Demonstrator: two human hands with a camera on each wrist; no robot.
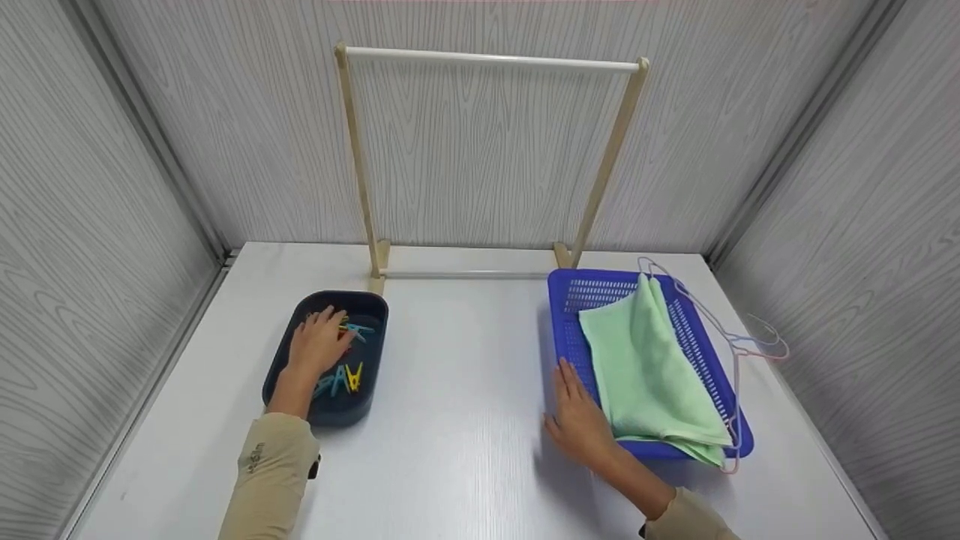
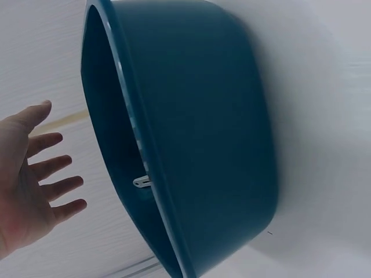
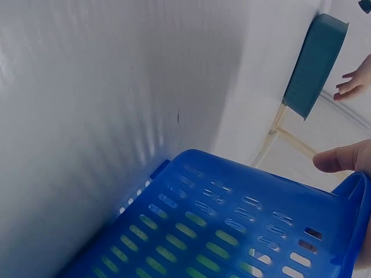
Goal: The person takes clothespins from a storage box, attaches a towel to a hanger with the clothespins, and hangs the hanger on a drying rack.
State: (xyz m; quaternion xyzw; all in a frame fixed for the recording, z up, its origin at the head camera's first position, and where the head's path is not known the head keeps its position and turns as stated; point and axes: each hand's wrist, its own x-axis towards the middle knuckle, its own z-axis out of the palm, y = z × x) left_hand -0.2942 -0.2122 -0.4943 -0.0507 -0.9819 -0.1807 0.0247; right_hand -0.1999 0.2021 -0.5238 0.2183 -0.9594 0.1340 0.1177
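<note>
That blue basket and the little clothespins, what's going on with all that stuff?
A person is working with both hands. The left-hand grip is over the dark tub of clothespins, fingers spread, with no clothespin seen in them. The right-hand grip rests at the left edge of the blue basket. A green cloth lies in the basket, and hangers poke out at its right side. A wooden rack stands behind.

Two hands (image 1: 321, 343) (image 1: 581, 426), one rack (image 1: 491, 58), one tub (image 1: 341, 417), one basket (image 1: 559, 315) and at least one cloth (image 1: 652, 367), two hangers (image 1: 732, 339), four clothespins (image 1: 353, 379) appear
</note>
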